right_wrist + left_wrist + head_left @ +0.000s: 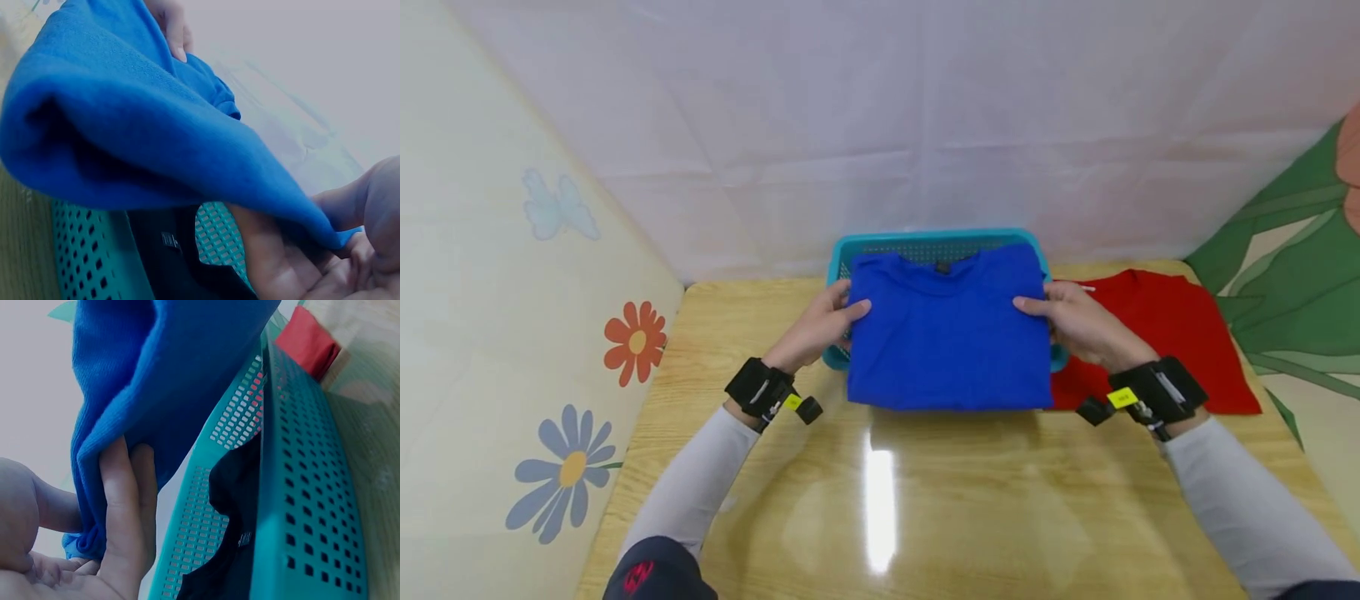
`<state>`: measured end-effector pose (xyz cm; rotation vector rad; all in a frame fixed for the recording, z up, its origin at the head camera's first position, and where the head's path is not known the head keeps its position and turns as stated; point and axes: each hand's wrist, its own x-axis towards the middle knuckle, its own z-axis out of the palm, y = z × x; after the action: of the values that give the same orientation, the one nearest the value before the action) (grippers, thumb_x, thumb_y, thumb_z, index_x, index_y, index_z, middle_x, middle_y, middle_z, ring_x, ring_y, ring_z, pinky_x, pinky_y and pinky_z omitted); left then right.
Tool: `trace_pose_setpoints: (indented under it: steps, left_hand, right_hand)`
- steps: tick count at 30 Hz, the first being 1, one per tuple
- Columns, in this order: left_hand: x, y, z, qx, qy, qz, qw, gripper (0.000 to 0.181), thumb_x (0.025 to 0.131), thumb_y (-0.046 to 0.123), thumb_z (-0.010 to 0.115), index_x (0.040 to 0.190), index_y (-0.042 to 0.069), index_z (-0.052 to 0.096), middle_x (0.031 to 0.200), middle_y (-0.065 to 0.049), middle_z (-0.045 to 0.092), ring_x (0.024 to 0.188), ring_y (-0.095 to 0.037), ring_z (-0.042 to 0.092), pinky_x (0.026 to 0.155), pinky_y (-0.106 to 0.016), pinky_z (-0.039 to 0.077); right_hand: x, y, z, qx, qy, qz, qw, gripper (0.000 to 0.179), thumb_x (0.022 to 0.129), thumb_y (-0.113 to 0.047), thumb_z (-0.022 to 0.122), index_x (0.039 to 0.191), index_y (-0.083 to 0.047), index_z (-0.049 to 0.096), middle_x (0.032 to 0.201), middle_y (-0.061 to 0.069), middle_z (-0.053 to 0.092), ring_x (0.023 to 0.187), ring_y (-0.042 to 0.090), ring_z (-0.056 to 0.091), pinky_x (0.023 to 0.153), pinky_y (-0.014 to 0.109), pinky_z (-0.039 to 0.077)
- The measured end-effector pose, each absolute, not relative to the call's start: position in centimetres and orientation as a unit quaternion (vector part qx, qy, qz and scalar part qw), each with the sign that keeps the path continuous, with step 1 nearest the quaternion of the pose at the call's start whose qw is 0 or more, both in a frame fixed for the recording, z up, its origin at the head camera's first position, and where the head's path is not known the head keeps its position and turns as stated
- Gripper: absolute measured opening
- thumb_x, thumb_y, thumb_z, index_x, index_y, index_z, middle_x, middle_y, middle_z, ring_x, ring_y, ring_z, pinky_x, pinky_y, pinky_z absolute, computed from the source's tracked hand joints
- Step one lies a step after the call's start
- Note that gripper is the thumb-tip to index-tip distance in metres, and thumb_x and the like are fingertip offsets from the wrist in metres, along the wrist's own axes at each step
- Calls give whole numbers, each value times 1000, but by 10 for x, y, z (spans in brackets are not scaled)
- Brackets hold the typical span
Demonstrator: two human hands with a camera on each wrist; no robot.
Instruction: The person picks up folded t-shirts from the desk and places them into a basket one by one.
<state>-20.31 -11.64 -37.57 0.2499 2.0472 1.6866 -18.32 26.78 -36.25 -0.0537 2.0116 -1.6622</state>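
While both hands (822,323) (1081,325) pinch a blue shirt (951,337) above it, the teal basket (932,236) holds a black garment (239,481).

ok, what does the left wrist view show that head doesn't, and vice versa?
Left wrist only: black cloth with a pale label, inside the basket.

Head only: the right hand, the blue shirt's neckline, and the orange flower and blue flower on the wall.

Both: the left hand pinching the blue shirt, the teal basket, red cloth and the wooden table.
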Motion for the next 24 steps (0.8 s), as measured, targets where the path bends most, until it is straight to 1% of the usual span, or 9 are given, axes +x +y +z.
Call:
trace_pose_setpoints:
  steps: [6,9,10,12,14,17,19,21,24]
  left_hand:
    - [-219,-110,-376,70,744,619,241,48,112,20,48,157,8,36,141,-20,61,124,-36,66,91,-53,62]
    - [-227,-109,-377,61,748,616,241,49,112,21,48,158,8,34,145,-20,59,126,-37,63,95,-56,60]
    - [-229,-108,-377,60,750,614,239,50,112,21,48,158,8,34,146,-20,58,127,-37,63,95,-57,59]
    - [-234,-108,-377,60,755,609,234,50,112,21,49,158,7,34,147,-21,57,128,-37,62,95,-57,59]
    - [-238,-106,-376,61,760,604,231,51,112,21,49,158,6,34,148,-21,55,131,-37,60,96,-57,59]
    - [-245,-104,-375,54,769,594,230,51,112,20,49,158,4,34,150,-23,52,135,-38,58,97,-56,58]
    - [-250,-103,-374,45,776,585,232,55,112,21,49,160,3,31,155,-24,47,139,-39,54,100,-56,57]
    - [-254,-101,-373,35,783,576,231,56,112,20,49,160,1,29,157,-25,45,141,-40,52,101,-56,57]
    - [-260,-97,-371,22,796,561,227,56,112,20,49,160,-1,30,156,-25,45,141,-40,52,101,-55,57]
  right_hand:
    - [-197,271,-365,-6,753,-601,267,61,110,-40,53,145,9,43,109,-8,75,99,13,75,87,35,63]
    - [-207,271,-367,0,759,-594,268,59,110,-40,53,143,8,45,106,-7,75,96,14,74,86,34,62]
    - [-210,271,-368,3,760,-592,267,60,110,-40,53,144,8,45,107,-7,75,96,14,74,86,34,62]
    - [-217,271,-368,5,767,-583,267,62,110,-41,52,148,7,42,118,-3,73,100,12,73,90,35,61]
    - [-223,269,-369,5,776,-572,265,65,110,-41,50,153,6,39,135,9,68,106,13,72,96,41,60]
    - [-230,266,-368,10,790,-555,258,67,111,-41,49,158,4,34,155,20,50,122,22,66,107,52,54]
    - [-234,264,-369,17,795,-551,254,66,111,-39,48,159,4,33,160,24,44,131,31,60,112,59,48]
    - [-239,263,-371,24,798,-548,251,65,112,-38,49,159,4,34,160,24,43,136,38,55,113,61,45]
    - [-247,264,-373,32,800,-544,251,65,112,-35,49,159,6,32,160,27,42,138,38,54,113,59,46]
